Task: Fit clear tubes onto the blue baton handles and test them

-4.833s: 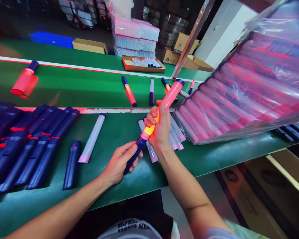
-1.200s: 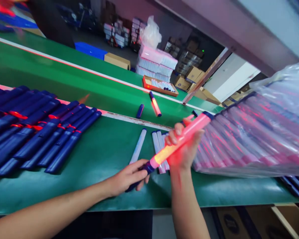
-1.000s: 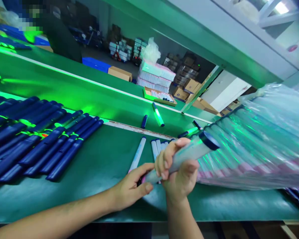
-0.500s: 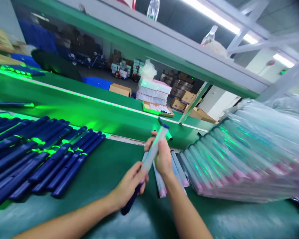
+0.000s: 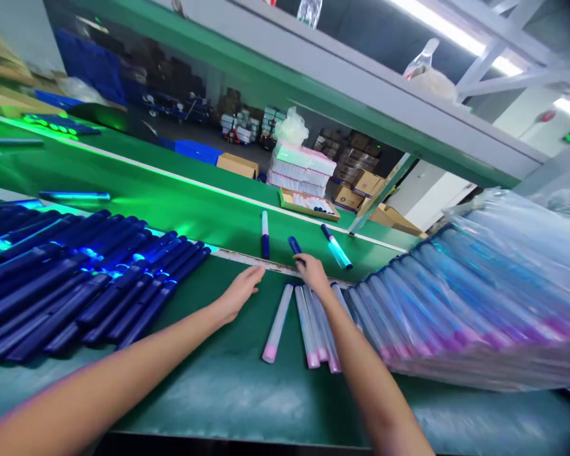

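Both my arms reach forward over the green worktable [image 5: 209, 380]. My left hand [image 5: 240, 292] is open, its fingers stretched flat near the metal strip at the conveyor's edge, holding nothing. My right hand [image 5: 313, 273] is also open; its fingertips are at a short dark blue piece [image 5: 294, 245] lying on the conveyor belt [image 5: 171, 202]. A wand with a white tube and a blue handle [image 5: 265, 234] lies on the belt just beyond my left hand. Another wand, glowing cyan [image 5: 336, 251], lies to the right. Several loose translucent tubes with pink ends [image 5: 308, 323] lie between my arms.
Rows of dark blue handles [image 5: 90, 278] fill the table's left side. A large plastic bag of tubes [image 5: 470, 297] lies on the right. Beyond the belt are a cardboard tray [image 5: 308, 206], stacked packs [image 5: 300, 170] and boxes. A shelf [image 5: 361, 95] runs overhead.
The wand I held in both hands is out of them; a wand now lies on the conveyor. Both hands have opened and reached forward. The coloured light went from red to green to blue.
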The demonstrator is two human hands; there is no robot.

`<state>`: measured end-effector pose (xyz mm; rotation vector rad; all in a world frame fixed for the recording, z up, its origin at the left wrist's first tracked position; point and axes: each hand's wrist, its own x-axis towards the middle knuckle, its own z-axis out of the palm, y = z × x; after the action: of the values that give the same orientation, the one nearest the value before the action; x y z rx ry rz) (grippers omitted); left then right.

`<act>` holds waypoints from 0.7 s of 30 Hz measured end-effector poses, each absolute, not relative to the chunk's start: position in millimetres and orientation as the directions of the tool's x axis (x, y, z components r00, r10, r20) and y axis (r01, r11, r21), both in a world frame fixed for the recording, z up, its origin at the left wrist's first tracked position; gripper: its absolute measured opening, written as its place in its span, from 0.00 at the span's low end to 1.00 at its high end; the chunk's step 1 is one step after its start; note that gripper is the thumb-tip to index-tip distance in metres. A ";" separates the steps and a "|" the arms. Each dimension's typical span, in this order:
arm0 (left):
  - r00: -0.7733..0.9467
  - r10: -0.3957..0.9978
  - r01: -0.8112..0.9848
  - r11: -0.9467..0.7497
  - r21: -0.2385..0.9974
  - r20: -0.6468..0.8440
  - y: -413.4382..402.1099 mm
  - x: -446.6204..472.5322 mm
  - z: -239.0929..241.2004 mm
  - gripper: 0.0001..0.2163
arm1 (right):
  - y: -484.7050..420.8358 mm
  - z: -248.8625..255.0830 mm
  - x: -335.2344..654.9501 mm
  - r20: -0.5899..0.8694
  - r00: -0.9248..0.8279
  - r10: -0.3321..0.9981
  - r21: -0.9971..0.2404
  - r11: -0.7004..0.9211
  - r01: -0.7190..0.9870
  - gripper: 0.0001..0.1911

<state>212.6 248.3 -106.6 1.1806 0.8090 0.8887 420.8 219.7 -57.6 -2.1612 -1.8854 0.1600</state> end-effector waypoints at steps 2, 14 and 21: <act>0.478 0.871 -0.206 0.234 0.950 -0.111 231.2 215.9 -110.8 0.26 | 193.3 -62.6 393.4 0.095 -0.004 0.995 -0.316 0.034 0.948 0.15; 0.387 0.922 -0.399 0.169 0.901 -0.002 212.6 187.7 -110.2 0.24 | 124.0 -105.8 346.4 -0.064 0.400 0.914 -0.482 -0.380 0.789 0.36; 0.685 0.729 -0.158 0.163 0.974 -0.011 184.5 190.4 -117.0 0.17 | 158.9 -78.8 371.8 -0.020 0.545 0.838 -0.995 0.035 -0.090 0.21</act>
<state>190.4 184.5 -117.0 1.2572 0.5546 0.6804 371.8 158.9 -78.8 -1.3529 -0.7154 0.8158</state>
